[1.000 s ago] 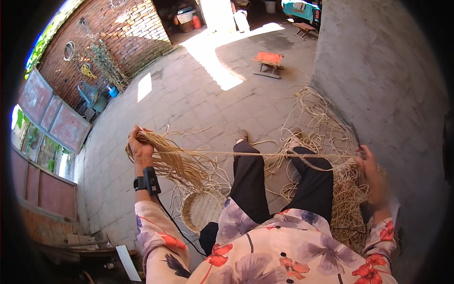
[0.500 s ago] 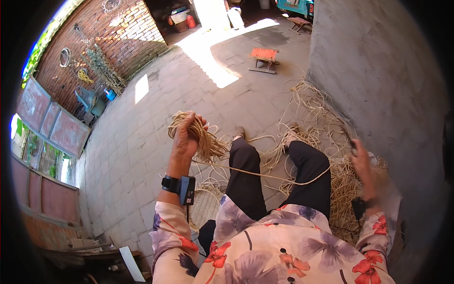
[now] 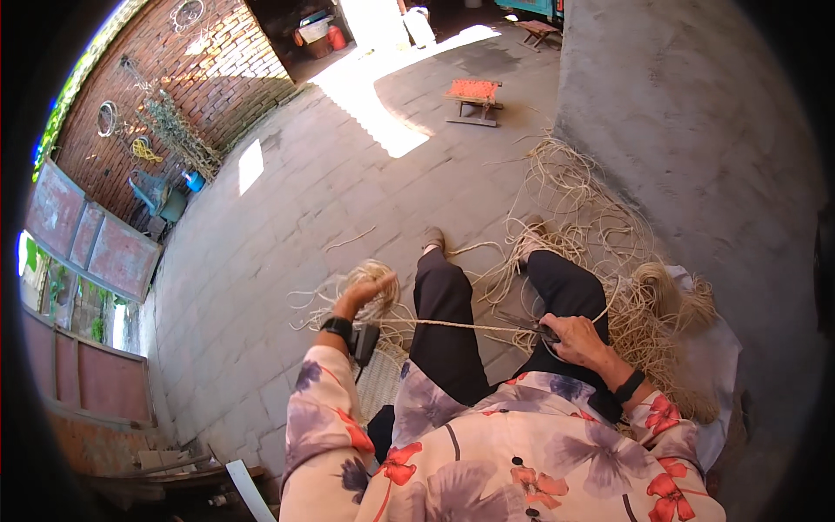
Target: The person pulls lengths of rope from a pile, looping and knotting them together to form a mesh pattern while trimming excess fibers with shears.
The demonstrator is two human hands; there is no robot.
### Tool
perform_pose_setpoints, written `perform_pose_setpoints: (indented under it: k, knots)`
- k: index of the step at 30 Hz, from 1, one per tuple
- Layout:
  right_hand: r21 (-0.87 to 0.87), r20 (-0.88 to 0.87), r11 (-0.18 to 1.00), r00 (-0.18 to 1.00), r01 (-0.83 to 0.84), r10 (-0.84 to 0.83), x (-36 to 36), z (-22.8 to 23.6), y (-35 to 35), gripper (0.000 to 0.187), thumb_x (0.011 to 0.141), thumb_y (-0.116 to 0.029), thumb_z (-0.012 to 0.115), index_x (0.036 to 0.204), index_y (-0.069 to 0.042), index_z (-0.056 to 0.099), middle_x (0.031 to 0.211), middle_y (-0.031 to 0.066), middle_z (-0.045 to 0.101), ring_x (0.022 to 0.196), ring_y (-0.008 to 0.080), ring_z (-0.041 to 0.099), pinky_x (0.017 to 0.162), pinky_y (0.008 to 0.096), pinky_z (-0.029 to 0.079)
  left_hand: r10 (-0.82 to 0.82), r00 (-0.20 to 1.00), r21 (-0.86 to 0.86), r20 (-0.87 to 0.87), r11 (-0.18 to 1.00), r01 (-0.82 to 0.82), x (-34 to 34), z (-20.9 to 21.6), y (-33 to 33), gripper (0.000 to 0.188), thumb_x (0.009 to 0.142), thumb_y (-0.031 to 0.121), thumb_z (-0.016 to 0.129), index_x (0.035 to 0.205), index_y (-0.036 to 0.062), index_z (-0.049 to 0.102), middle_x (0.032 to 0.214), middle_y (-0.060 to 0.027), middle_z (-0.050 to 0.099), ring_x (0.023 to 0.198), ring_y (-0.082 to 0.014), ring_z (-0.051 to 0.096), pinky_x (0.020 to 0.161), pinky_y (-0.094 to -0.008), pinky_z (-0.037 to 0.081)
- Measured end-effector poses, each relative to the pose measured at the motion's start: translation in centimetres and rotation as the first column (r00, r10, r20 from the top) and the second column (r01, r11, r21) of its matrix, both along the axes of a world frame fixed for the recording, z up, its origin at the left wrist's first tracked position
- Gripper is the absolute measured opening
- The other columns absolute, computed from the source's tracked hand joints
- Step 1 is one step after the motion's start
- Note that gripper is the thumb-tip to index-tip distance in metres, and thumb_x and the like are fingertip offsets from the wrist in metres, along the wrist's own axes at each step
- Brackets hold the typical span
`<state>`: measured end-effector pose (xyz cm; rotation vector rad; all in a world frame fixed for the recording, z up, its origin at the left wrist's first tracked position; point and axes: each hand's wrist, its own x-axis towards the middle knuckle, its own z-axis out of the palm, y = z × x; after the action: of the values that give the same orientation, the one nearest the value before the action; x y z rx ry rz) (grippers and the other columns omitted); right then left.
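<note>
Left hand (image 3: 370, 287) now dropped low beside the left knee, no longer raised as half a second ago, fingers clenched around a coil (image 3: 372, 277) of pale straw cord. Cord (image 3: 461, 325) running taut again from that coil across both thighs to the right hand (image 3: 578, 341), after sagging slack in between. Right hand resting on the right thigh, fingers closed on the cord end, apparently together with dark scissors (image 3: 526, 325) pointing left; exact hold hard to tell. Judging by this, winding another turn onto the coil and drawing the length tight.

Sitting on a paved yard floor (image 3: 287, 217), black trousers, feet stretched forward. Loose heap of straw (image 3: 609, 261) sprawling to the right, against a grey wall (image 3: 696, 130), partly lying on white cloth (image 3: 718, 348). Woven round piece (image 3: 383, 383) lying under the left forearm. Small orange stool (image 3: 474, 94) standing well apart ahead. Brick wall (image 3: 226, 78) closing the left. Tangled strands near the feet possibly snagging the cord.
</note>
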<state>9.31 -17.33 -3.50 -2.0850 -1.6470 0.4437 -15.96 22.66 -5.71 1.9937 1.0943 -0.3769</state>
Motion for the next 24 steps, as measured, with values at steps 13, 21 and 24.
perform_pose_setpoints:
  k: [13,21,24]
  knots:
    - [0.134,-0.444,0.878,0.820,0.459,-0.361,1.3,1.5,0.2,0.033,0.078,-0.004,0.068,0.109,-0.006,0.055,0.066,0.0048,0.052,0.059,0.0110,0.050,0.057,0.0270,0.044,-0.086,0.948,-0.549,-0.307,0.829,-0.103,-1.0,2.3,-5.8,0.095,0.080,0.078,0.041,0.113,-0.0085,0.059,0.089,-0.0198,0.068,0.071,-0.0254,0.068,0.065,-0.0338,0.054]
    - [0.390,-0.114,0.649,0.734,0.653,-0.670,10.1,5.8,-4.7,0.027,0.080,-0.006,0.065,0.106,-0.006,0.056,0.068,0.0078,0.058,0.065,0.0142,0.060,0.059,0.0304,0.046,-0.068,0.923,-0.350,0.378,0.913,0.210,-0.3,14.4,-6.6,0.034,0.093,0.036,0.054,0.090,0.0038,0.067,0.060,0.0062,0.041,0.052,-0.0048,0.036,0.047,-0.0224,0.028]
    - [0.419,-0.123,0.579,0.675,0.700,-0.727,14.9,8.9,-9.0,0.026,0.081,-0.008,0.064,0.106,-0.008,0.057,0.067,0.0055,0.057,0.061,0.0124,0.060,0.056,0.0291,0.046,-0.022,0.865,-0.207,0.501,0.968,0.145,-2.0,14.7,-4.4,0.031,0.088,0.033,0.059,0.075,0.0049,0.060,0.063,0.0029,0.049,0.059,-0.0070,0.045,0.054,-0.0227,0.035]
